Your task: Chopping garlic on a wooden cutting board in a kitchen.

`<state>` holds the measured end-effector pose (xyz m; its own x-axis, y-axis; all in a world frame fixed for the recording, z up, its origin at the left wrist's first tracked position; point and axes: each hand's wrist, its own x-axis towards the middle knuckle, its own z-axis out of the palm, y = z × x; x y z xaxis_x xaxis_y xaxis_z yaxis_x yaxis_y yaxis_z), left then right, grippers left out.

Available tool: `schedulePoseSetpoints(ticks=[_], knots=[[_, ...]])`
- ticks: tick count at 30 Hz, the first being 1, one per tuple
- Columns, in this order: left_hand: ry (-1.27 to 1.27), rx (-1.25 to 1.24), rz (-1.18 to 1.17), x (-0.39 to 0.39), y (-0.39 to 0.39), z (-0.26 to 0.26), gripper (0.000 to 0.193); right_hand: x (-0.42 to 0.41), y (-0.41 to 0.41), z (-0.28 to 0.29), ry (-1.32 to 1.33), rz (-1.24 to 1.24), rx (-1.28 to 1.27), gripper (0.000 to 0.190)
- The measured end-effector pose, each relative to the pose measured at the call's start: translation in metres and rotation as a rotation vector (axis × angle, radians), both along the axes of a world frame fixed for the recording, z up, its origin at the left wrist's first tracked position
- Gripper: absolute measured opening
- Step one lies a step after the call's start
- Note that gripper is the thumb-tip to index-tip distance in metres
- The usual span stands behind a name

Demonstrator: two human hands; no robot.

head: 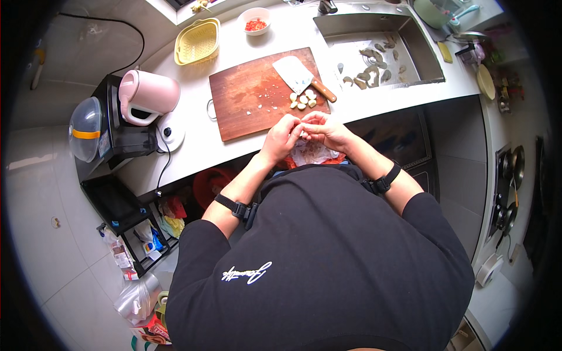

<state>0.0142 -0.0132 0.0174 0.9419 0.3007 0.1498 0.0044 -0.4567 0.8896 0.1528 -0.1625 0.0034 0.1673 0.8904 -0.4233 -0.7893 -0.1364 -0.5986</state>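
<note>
My left hand [282, 136] and my right hand [326, 130] meet at the fingertips just off the near edge of a wooden cutting board [246, 98]. Between them they pinch a small pale piece, probably a garlic clove, mostly hidden by the fingers. Below the hands is a bag [314, 153] with pale scraps in it. Several peeled garlic cloves [303, 99] lie at the board's right side, beside a cleaver [293, 72] whose wooden handle points over the board's edge. Small white bits are scattered on the board.
Behind the board stand a yellow colander [197, 41] and a white bowl [246, 17] with chopped red pieces. Shrimp lie in the steel sink [421, 52] at the right. A pink kettle [158, 90] and black appliance [134, 138] stand at the left, with a cable hanging over the counter edge.
</note>
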Motion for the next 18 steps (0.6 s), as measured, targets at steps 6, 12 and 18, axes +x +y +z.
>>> schedulePoseSetpoints(ticks=[6,12,18], knots=[[-0.035,0.055,-0.018,-0.0005,-0.0011,0.0032,0.017,-0.0014,-0.0018,0.0013,-0.052,-0.009,-0.026,0.024],[-0.075,0.001,0.012,0.0006,-0.0044,0.0007,0.016,-0.0028,-0.0021,0.0037,-0.057,-0.039,-0.013,0.023],[-0.033,0.011,0.061,-0.0009,-0.0068,0.0038,0.013,-0.0039,-0.0013,0.0006,-0.060,-0.049,0.019,0.024]])
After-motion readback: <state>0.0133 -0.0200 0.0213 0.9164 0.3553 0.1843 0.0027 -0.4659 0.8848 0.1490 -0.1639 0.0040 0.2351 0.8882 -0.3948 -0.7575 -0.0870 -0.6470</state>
